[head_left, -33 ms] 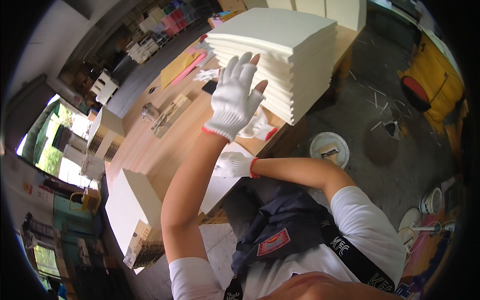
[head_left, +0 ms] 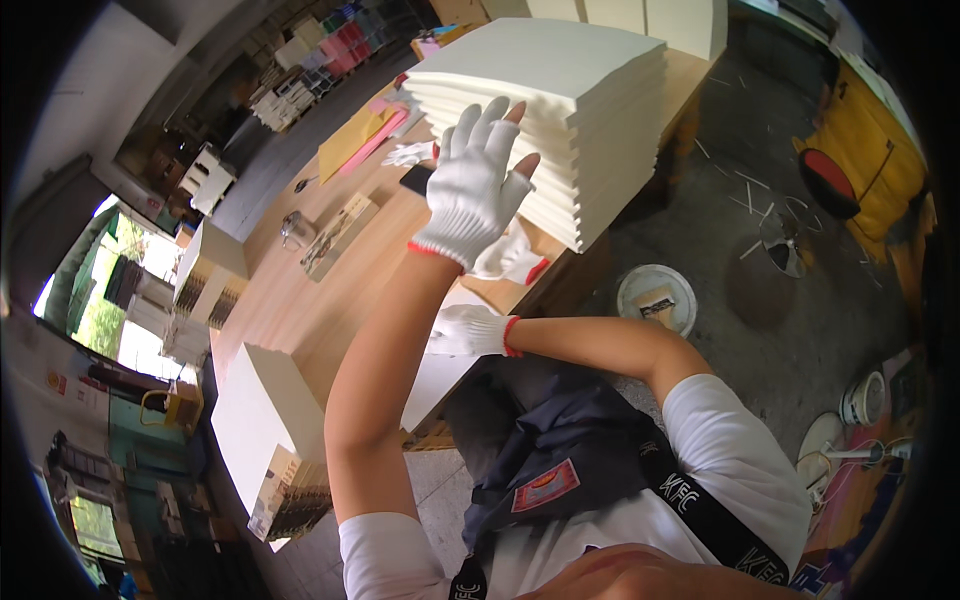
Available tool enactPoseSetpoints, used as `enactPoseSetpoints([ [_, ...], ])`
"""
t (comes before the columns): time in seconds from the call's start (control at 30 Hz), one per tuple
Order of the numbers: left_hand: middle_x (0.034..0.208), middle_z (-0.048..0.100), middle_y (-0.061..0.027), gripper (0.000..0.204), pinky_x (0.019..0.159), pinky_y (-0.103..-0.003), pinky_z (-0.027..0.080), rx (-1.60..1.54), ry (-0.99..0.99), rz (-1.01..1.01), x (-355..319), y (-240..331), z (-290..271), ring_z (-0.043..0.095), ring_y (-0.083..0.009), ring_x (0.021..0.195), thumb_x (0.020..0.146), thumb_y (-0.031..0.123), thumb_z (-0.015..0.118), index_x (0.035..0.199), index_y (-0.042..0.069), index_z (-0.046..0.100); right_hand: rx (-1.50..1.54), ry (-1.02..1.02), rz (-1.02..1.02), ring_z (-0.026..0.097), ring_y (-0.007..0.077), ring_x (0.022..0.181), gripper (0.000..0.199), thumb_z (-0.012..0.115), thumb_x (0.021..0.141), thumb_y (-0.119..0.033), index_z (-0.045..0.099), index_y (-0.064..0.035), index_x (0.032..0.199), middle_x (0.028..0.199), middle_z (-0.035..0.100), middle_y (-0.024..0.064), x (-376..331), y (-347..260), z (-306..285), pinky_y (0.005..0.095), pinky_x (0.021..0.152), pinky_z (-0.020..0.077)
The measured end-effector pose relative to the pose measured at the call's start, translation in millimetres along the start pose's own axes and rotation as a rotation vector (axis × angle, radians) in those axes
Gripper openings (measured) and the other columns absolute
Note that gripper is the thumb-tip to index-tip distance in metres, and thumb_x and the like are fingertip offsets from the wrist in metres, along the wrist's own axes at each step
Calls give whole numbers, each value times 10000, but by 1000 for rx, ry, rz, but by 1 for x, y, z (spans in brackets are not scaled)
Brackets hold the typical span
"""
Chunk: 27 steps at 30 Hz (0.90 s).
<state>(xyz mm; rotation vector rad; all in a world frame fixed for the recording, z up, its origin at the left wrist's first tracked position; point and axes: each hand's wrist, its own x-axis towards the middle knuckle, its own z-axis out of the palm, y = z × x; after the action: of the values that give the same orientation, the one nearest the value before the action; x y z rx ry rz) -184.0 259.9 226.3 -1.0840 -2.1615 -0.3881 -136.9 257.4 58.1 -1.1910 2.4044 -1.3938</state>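
While your left hand [head_left: 474,190] holds its fingers [head_left: 487,128] spread before the white stack [head_left: 590,125], your right hand [head_left: 466,331], finger state indiscernible, overlies the white sheet [head_left: 437,381].

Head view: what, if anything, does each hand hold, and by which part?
The left hand is open, holding nothing visible. Right hand: cannot be told; left forearm hides its fingertips.

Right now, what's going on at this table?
A person wearing white gloves is at the table. The left hand is open, raised in front of a tall white stack, holding nothing visible. The right hand is at a white sheet, partly hidden behind the left forearm.
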Motion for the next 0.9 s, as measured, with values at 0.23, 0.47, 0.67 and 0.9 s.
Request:
enactPoseSetpoints([
  [0.23, 1164, 661, -97, 314, 859, -414, 520, -20, -117, 45, 41, -4, 16, 606, -326, 1066, 898, 163, 559, 1195, 154, 661, 149, 142, -19, 678, 268, 874, 345, 580, 975, -432, 638, -104, 1065, 970, 697, 91, -44, 29, -29, 379, 813, 502],
  [0.47, 1108, 664, -91, 366, 913, -431, 506, 185, -239, 60, 67, -13, 19, 598, -338, 1080, 844, 204, 564, 1190, 140, 661, 267, 77, 89, 682, 209, 759, 310, 581, 986, -409, 638, -112, 1059, 925, 694, 84, -50, 36, -37, 355, 731, 524],
  [0.67, 1241, 621, -287, 599, 810, -370, 566, -1169, -270, -839, 132, -9, 26, 654, -267, 904, 1022, 403, 397, 1398, -61, 355, 270, 63, 107, 680, 133, 696, 367, 533, 1001, -462, 643, -117, 1059, 806, 697, 8, -75, 46, -45, 300, 679, 523],
  [0.9, 1184, 629, -242, 325, 606, -234, 631, -1660, 95, -1023, 143, -22, 74, 695, -249, 857, 1036, 167, 415, 1262, -52, 497, 322, -39, 240, 674, 125, 714, 347, 531, 1013, -402, 630, -95, 1138, 882, 692, 25, -90, 38, -57, 281, 699, 532],
])
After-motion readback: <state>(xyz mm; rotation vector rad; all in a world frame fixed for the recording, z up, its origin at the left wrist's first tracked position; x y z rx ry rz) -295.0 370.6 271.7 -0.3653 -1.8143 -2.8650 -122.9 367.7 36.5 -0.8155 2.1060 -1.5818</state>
